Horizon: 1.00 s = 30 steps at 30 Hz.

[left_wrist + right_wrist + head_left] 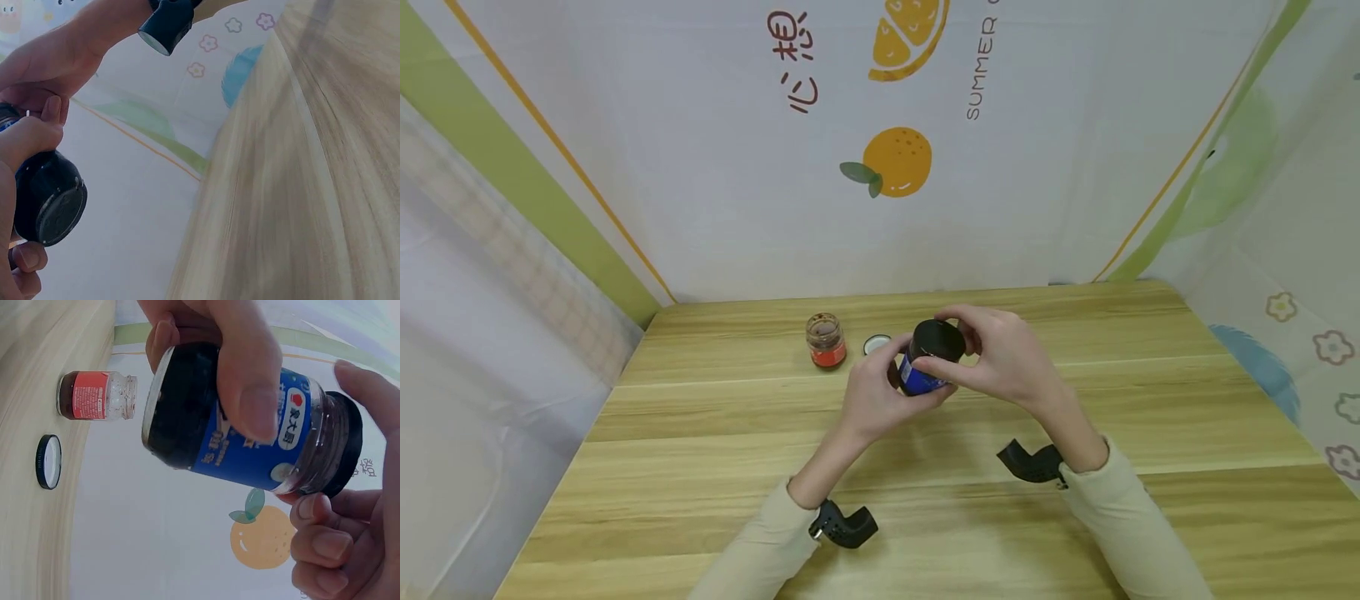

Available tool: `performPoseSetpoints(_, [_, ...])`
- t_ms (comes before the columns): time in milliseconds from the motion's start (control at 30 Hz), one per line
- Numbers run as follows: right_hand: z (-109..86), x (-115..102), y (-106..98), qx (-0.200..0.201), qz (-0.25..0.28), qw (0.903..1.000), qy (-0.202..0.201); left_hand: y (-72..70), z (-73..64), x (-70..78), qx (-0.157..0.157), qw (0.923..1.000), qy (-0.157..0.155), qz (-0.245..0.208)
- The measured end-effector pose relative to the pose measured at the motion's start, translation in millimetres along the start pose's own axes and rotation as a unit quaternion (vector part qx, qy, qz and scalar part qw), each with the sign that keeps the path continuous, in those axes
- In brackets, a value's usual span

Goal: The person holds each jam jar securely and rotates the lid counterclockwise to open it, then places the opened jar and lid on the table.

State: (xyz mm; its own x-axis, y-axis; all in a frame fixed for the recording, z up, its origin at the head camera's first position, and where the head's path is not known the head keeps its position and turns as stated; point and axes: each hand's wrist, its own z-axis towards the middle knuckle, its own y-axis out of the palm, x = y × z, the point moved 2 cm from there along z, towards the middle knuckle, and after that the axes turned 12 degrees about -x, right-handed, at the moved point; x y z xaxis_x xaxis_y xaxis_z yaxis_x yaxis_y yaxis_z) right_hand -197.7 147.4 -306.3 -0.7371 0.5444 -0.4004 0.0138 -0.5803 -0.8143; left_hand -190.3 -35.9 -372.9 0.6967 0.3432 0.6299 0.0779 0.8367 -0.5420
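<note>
A glass jar with a blue label [922, 381] is up off the table, tilted. Around its body curls my left hand [877, 393], the thumb lying across the label [290, 419] in the right wrist view. My right hand [1011, 358] grips the jar's black lid [939, 340] between thumb and fingers. The lid sits on the jar's mouth. In the left wrist view the jar's dark base [59, 212] shows below the left fingers. Farther back on the table stands an uncapped jar with a red label [827, 357], dark contents low inside. Near it lies a loose lid [877, 342], pale inside up.
The wooden table [700, 467] ends at the back against a white cloth [737, 225] printed with oranges. More cloth hangs at both sides. Each wrist wears a black camera mount, one on the left [846, 525] and one on the right [1030, 462].
</note>
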Motion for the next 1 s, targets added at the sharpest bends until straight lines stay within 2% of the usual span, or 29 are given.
performPoseSetpoints(133, [0.3, 0.2, 0.6, -0.001, 0.001, 1.0, 0.004, -0.3, -0.7, 0.4, 0.011, 0.9992, -0.006, 0.038])
performPoseSetpoints(300, [1.1, 2.4, 1.9, 0.0, -0.003, 1.0, 0.001, -0.1, -0.4, 3.0, 0.014, 0.9971, 0.004, 0.074])
performPoseSetpoints(433, [2.5, 4.5, 4.9, 0.001, -0.003, 1.0, -0.009, -0.3, -0.8, 3.1, 0.014, 0.9969, 0.008, 0.077])
performPoseSetpoints(567, [3.9, 6.8, 9.0, 0.016, 0.001, 0.9992, -0.036, -0.9, -1.1, 2.3, 0.007, 0.9972, 0.019, 0.072])
performPoseSetpoints(700, [5.1, 8.2, 12.8, 0.054, 0.009, 0.9957, -0.075, -2.8, -0.4, 1.9, -0.002, 0.998, 0.035, 0.052])
performPoseSetpoints(833, [5.4, 8.8, 15.8, 0.1, 0.026, 0.9877, -0.118, -5.4, 0.5, 2.4, -0.014, 0.9987, 0.044, 0.02])
performPoseSetpoints(933, [5.3, 8.5, 17.1, 0.119, 0.05, 0.9819, -0.139, -5.9, 0.5, 1.9, -0.029, 0.9981, 0.048, -0.024])
performPoseSetpoints(1000, [5.3, 7.5, 17.2, 0.118, 0.07, 0.9797, -0.146, -5.5, 0.2, 1.4, -0.043, 0.9955, 0.053, -0.066])
